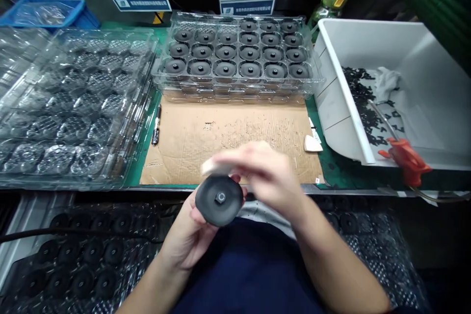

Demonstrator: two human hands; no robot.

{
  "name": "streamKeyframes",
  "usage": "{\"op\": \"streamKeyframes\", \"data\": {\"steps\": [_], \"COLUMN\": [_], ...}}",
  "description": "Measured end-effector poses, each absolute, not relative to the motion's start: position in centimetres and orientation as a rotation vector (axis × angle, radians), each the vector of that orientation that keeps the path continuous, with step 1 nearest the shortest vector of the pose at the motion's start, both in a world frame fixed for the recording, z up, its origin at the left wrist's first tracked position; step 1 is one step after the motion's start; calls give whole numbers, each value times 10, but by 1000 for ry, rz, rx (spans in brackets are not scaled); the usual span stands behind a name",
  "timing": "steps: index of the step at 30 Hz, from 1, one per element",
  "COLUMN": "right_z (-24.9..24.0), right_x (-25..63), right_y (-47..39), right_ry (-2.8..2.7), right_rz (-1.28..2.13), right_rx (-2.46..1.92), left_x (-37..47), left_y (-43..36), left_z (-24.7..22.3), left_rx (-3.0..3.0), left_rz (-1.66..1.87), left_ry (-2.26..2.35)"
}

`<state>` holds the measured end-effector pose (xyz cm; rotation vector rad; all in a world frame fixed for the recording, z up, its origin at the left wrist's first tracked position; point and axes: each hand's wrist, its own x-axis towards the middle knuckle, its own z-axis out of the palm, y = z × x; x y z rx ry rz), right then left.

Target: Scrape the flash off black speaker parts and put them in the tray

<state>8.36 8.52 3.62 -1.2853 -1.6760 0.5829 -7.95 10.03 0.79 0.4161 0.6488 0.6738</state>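
My left hand (187,235) holds a round black disc (220,200) with a small metal hub at its centre, just below the table's front edge. My right hand (265,174) hovers right above the disc, blurred by motion, with a pale flat object (213,168) pinched at its fingertips touching the disc's upper rim. Behind the hands lies a brown cardboard sheet (228,132) on the green table.
A stack of clear trays (235,54) filled with black discs stands at the back. Empty clear trays (69,103) are piled at left. A white bin (368,88) with black scraps and a red tool (406,157) sits at right. A marker (156,125) lies by the cardboard. More disc trays (73,260) lie below.
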Motion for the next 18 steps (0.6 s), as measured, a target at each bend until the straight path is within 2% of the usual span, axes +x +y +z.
{"op": "streamKeyframes", "data": {"steps": [4,8,10,14,16,18], "right_z": [-25,-60,-49,14,41,53], "right_x": [99,93,89,73,59,47], "right_y": [78,60,57,60,61,60], "right_ry": [-1407,-1472,-1418,-1236,-1350,-1529], "right_rz": [601,657,643,503,416,478], "right_rx": [-1676,-1737,-1785,-1693,-1536,-1408], "left_x": [-91,-94,-92,-88,-89,-91], "left_y": [103,106,106,105,105,105], "left_z": [5,1,2,2,0,-4], "left_rx": [367,368,382,401,380,353], "left_rz": [644,630,625,646,630,593], "left_ry": [497,517,535,577,606,634]}}
